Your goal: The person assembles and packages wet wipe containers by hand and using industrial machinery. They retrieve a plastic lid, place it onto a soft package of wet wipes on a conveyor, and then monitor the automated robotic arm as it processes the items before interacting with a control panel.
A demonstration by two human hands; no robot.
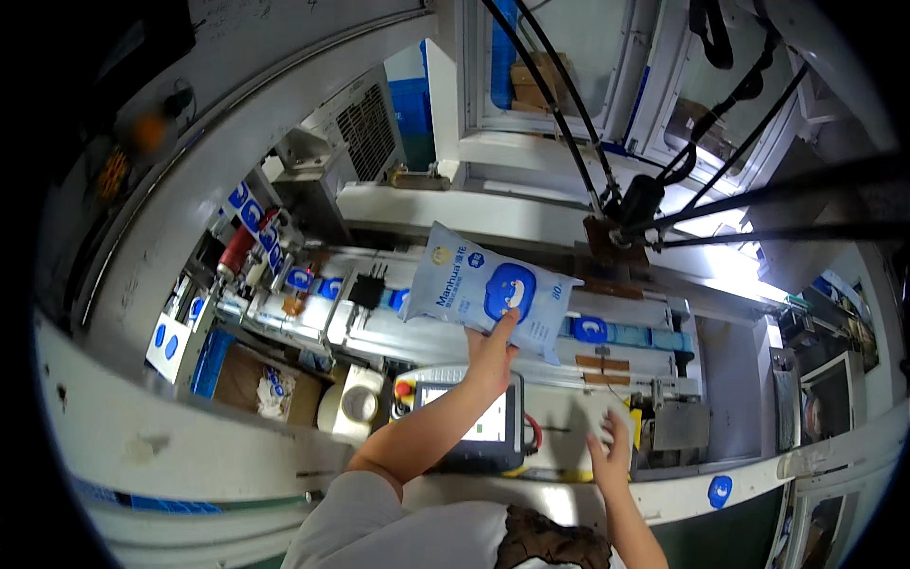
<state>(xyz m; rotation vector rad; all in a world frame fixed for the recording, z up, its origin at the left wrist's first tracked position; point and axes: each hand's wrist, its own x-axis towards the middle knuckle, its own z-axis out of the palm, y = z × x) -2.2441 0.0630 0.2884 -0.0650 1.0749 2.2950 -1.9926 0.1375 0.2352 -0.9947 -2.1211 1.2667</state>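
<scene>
A light-blue soft pack of wipes (460, 303) with a dark-blue lid label is held up over the machine's conveyor. My left hand (493, 360) grips it at the lower edge, thumb on the front near the label; the other fingers are hidden behind it. My right hand (611, 453) is empty, fingers apart, above the pale panel beside the control tablet. Below my left forearm lies that control tablet (488, 422), its screen lit and partly covered by the arm. On the conveyor (616, 332), a blue lid label shows to the right of the pack.
Black robot arms (621, 223) hang over the conveyor on the right. A label strip (251, 216) runs into the machine at the left. Near a tape roll (360, 405) stands a cardboard box (242, 379) with crumpled scraps. One blue label (720, 491) sticks to the white front frame.
</scene>
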